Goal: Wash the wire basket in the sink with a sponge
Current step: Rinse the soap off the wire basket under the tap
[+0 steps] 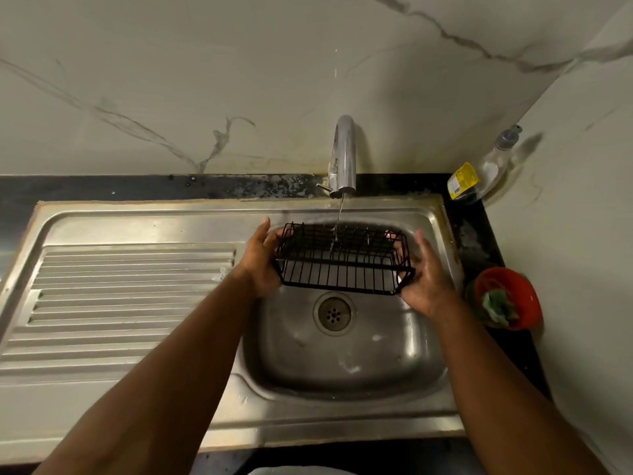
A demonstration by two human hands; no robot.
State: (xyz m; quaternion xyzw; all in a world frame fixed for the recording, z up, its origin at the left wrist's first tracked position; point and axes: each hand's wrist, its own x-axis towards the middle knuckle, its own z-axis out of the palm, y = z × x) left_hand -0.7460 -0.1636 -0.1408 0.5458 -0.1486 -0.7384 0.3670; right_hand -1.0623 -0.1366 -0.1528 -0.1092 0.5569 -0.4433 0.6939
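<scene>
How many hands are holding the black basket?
2. The left hand grips the wire basket at its left end, and the right hand grips its right end, over the sink under the running tap.

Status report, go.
Left hand and right hand grip wire basket ends. Basket under tap stream, above sink. Nothing obstructing.

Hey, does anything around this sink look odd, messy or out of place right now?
The soap bottle in the back right corner leans against the wall instead of standing upright. The black counter behind the tap looks stained or worn. Nothing else stands out.
</scene>
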